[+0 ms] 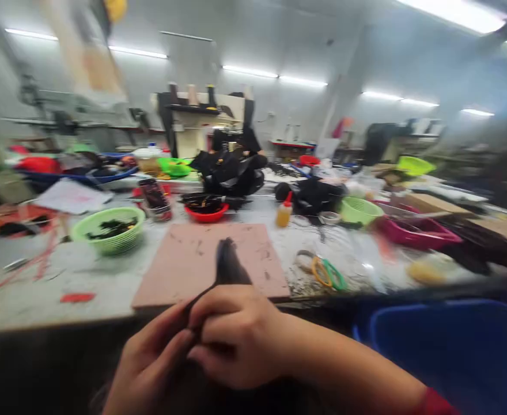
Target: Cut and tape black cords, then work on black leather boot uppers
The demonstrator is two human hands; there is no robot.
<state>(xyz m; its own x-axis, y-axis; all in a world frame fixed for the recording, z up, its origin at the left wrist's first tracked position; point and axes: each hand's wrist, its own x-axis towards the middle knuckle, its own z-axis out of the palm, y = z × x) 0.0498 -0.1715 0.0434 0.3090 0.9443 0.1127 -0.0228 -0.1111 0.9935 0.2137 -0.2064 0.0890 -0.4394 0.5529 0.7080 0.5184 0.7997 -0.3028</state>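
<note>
A dark, flexible piece, like black leather or fabric (pixel 230 264), sticks up from between my hands in front of the pink board (pixel 210 248). My left hand (pixel 152 357) pinches its lower left edge between thumb and fingers. Curled over the same piece, my right hand (pixel 240 337) grips it close against my left fingertips. The lower part of the piece is hidden by my hands, and its exact kind does not show. Both hands are just off the table's front edge.
Green baskets (pixel 110 230) and a red bowl (pixel 207 213) stand behind. Scissors with orange and green handles (pixel 326 274) lie right of the board, near a glue bottle (pixel 284 212). A blue bin (pixel 447 351) sits at the lower right. Black pieces (pixel 230 173) are heaped at the back.
</note>
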